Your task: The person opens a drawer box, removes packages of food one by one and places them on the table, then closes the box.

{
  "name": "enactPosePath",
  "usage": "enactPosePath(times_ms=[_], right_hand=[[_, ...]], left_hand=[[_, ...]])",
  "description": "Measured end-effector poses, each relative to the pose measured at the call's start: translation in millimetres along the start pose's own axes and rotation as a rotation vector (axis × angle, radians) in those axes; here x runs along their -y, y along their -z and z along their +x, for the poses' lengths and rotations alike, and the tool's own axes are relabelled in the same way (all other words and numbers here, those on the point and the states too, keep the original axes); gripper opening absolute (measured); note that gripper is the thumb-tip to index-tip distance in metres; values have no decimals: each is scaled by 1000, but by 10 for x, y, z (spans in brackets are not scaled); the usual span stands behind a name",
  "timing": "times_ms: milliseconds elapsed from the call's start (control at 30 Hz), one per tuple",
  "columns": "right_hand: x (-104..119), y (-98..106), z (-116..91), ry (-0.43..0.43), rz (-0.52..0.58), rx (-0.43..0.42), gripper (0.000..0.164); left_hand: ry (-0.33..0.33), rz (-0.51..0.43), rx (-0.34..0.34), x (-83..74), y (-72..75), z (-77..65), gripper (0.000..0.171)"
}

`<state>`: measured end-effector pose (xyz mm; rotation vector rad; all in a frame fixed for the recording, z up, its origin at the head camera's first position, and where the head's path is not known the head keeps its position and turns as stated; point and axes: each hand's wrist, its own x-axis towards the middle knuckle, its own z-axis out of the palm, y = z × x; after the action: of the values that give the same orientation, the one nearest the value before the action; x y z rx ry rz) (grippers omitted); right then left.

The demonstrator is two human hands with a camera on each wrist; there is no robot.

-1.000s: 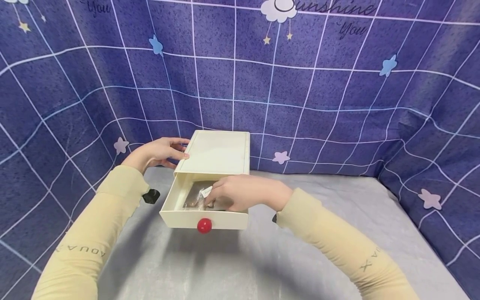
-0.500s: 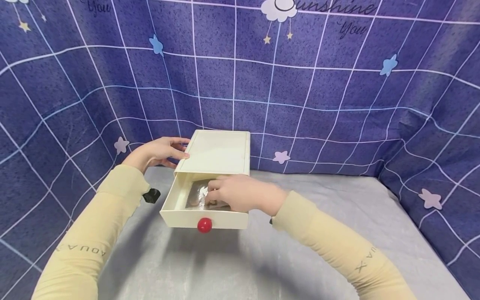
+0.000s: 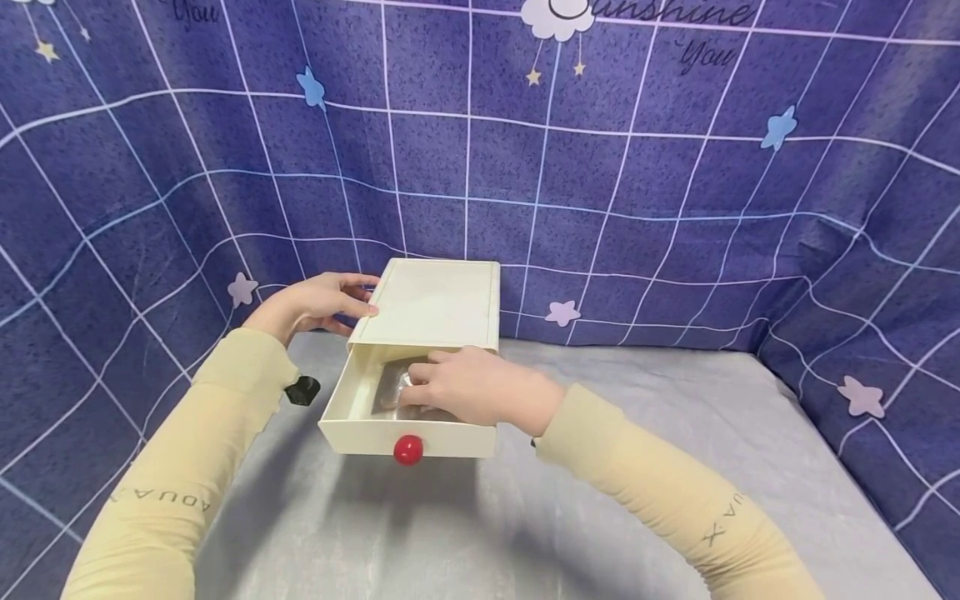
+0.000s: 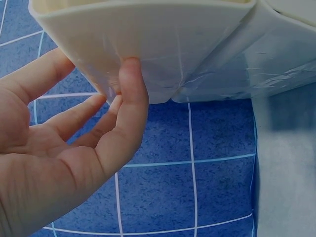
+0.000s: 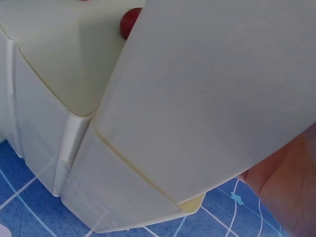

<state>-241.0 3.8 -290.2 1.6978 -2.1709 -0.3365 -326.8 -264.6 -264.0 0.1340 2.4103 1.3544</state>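
A white drawer box stands on the grey surface with its front drawer pulled out. The drawer has a round red knob. My left hand rests against the box's left side. In the left wrist view its fingertips touch the wall, fingers spread. My right hand is inside the drawer, fingers bent down over a shiny clear plastic packet. The drawer wall hides the hand in the right wrist view, apart from some skin at the right edge. Whether it grips the packet is not visible.
A blue gridded curtain with stars hangs behind and at both sides of the grey surface. Other white box fronts and a second red knob appear in the right wrist view.
My right hand has shifted slightly left and deeper over the packet. A white label seen near its fingertips is now hidden. My left hand and the box have stayed put.
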Motion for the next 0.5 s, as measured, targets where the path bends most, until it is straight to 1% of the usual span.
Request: enactPosePath(times_ms=[300, 500], right_hand=[[0, -59, 26, -3, -50, -66, 24], [-20, -63, 20, -7, -92, -90, 20]], left_hand=[[-3, -7, 11, 1, 5, 4, 77], [-3, 0, 8, 0, 10, 16, 77]])
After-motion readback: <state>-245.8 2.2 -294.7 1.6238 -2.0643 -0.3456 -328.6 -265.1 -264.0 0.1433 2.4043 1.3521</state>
